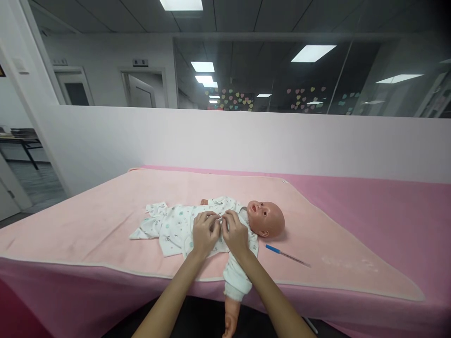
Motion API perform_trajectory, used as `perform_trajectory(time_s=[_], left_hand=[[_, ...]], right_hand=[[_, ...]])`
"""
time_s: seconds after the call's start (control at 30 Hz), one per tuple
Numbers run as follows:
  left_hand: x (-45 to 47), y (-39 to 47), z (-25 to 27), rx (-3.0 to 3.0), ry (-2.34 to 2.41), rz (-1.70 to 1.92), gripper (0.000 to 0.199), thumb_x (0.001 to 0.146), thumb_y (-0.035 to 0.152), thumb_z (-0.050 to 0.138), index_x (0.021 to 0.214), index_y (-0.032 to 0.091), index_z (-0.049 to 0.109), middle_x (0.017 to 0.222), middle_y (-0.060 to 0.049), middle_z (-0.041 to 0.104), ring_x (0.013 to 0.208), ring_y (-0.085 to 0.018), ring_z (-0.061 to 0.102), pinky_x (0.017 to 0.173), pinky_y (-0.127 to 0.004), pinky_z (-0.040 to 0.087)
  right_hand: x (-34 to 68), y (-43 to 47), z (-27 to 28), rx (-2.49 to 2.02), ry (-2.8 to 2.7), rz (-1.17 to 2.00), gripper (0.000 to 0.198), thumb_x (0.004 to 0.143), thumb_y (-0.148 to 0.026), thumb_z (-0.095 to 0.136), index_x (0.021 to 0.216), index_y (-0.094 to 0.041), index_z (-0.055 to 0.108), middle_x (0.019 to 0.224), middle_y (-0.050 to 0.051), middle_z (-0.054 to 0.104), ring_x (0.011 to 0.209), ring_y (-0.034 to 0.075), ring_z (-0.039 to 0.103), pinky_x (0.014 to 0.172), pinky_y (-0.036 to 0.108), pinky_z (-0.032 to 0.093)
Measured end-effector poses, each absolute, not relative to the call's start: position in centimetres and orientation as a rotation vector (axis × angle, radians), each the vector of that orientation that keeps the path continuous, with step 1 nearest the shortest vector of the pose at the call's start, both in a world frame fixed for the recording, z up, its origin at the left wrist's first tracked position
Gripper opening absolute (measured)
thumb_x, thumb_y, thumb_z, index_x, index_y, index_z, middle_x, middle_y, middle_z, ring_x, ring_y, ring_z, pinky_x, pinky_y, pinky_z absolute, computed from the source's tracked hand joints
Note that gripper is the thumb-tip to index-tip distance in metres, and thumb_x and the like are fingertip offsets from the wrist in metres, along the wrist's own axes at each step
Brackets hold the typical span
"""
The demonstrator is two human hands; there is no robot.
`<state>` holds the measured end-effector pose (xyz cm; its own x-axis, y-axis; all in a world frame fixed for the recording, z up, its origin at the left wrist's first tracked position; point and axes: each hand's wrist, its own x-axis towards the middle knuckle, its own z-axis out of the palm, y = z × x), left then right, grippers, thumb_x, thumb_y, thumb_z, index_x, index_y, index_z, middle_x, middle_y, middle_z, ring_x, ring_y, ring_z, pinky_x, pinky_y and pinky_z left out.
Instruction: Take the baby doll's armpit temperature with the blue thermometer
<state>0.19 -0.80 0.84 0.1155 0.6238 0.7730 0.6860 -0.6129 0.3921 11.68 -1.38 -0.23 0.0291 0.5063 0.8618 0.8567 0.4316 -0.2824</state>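
Note:
A baby doll (266, 219) lies on its back, its bald head to the right. It wears a white baby shirt (225, 203) with a small print, and matching white trousers (172, 220) reach left. My left hand (205, 232) and my right hand (235, 232) meet over the doll's chest, both closed with fingertips pinched at the shirt front. A small white bit of cloth or tie shows between them; its exact shape is too small to make out. One doll arm (232, 312) sticks out of its sleeve over the table's near edge, below my right wrist.
A blue-capped pen-like stick (280, 251) lies beside the doll's head. Under everything spreads a peach blanket (95, 211) on a pink table cover (398, 220). A low white partition (246, 141) with glass above stands behind. Another table (21, 140) is at far left.

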Motion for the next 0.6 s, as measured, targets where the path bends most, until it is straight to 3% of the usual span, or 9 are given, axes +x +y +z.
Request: perform_trajectory(time_s=[0.1,0.3,0.6], left_hand=[[0.31,-0.74,0.88,-2.286,-1.360,-1.490,0.015,0.078,0.019,0.051,0.087,0.023,0.062,0.100,-0.003,0.058,0.096,-0.020,0.051,0.086,-0.036,0.038],[0.48,-0.72,1.00,-2.253,-1.384,-1.469,0.009,0.077,0.022,0.052,0.084,0.022,0.058,0.100,-0.003,0.058,0.096,-0.020,0.050,0.086,-0.035,0.038],[0.57,-0.71,1.00,-2.208,-1.385,-1.491,0.005,0.077,0.026,0.055,0.078,0.022,0.057,0.098,-0.003,0.057,0.094,-0.020,0.051,0.085,-0.035,0.038]], right_hand=[[11.73,-1.15,-0.31,-1.207,-1.600,-0.375,0.024,0.088,-0.020,0.037,0.089,-0.017,0.060,0.099,0.006,0.063,0.074,0.012,0.060,0.059,0.020,0.042],[11.88,-1.01,-0.39,-1.210,-1.565,-0.267,0.020,0.086,-0.021,0.041,0.084,-0.018,0.060,0.081,0.004,0.064,0.072,0.014,0.059,0.066,0.022,0.043],[11.94,-1.34,-0.24,-1.219,-1.536,-0.186,0.016,0.084,-0.019,0.042,0.081,-0.018,0.058,0.077,0.003,0.062,0.069,0.014,0.057,0.064,0.023,0.042]])
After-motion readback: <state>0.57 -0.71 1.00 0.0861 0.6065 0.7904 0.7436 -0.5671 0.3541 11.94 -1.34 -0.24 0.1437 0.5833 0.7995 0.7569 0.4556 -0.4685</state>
